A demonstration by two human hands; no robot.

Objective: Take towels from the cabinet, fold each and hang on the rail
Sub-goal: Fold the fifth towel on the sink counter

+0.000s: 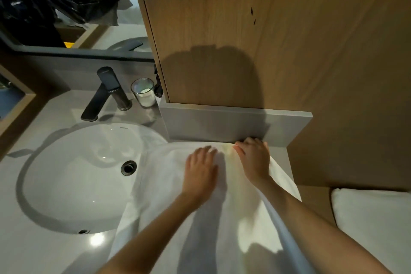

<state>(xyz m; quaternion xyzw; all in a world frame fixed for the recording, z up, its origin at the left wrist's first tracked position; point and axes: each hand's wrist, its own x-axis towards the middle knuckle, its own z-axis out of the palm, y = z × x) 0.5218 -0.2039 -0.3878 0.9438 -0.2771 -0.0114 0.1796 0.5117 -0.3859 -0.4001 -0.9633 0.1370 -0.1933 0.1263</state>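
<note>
A white towel point(169, 196) is being pressed flat on the counter point(44, 251) under the straight, spread fingers of the left hand point(200, 173). Just right of them, its far edge is being gripped by the right hand point(253, 160), fingers curled. Left of the fingers, the sink point(73, 176) is being partly covered.

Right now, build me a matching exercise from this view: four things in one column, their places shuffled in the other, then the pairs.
1. towel
2. faucet
3. glass
4. left hand

A. between the faucet and the wooden panel
B. flat on the towel
C. spread on the counter, overlapping the right edge of the sink
D. behind the sink

Pairs: 1-C, 2-D, 3-A, 4-B
</note>
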